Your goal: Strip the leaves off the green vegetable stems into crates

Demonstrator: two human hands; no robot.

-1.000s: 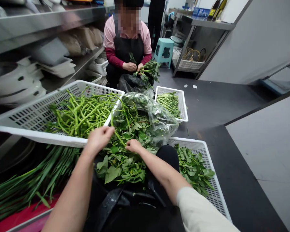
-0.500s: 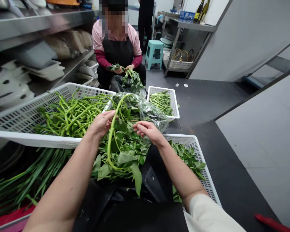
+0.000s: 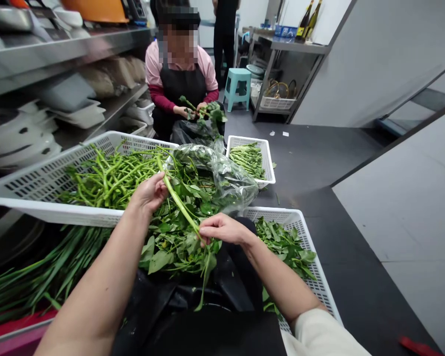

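Note:
A thick green vegetable stem slants between my two hands, its leafy end hanging below. My left hand pinches it near the upper end. Lower down, my right hand has thumb and fingers closed on it by the leaves. Beneath lies a heap of leafy greens, partly in a clear plastic bag. Left of it, a white basket holds many bare stems. At my right, another white basket contains picked leaves.
A co-worker sits opposite, handling greens. A small white basket of trimmed stalks stands beyond the bag. Long green leaves lie at lower left. Shelves run along the left; a teal stool and a steel table stand behind.
My right hand has come down and taken hold of the stem near its leaves. The stem, bent in a curve before, is now straight between my hands.

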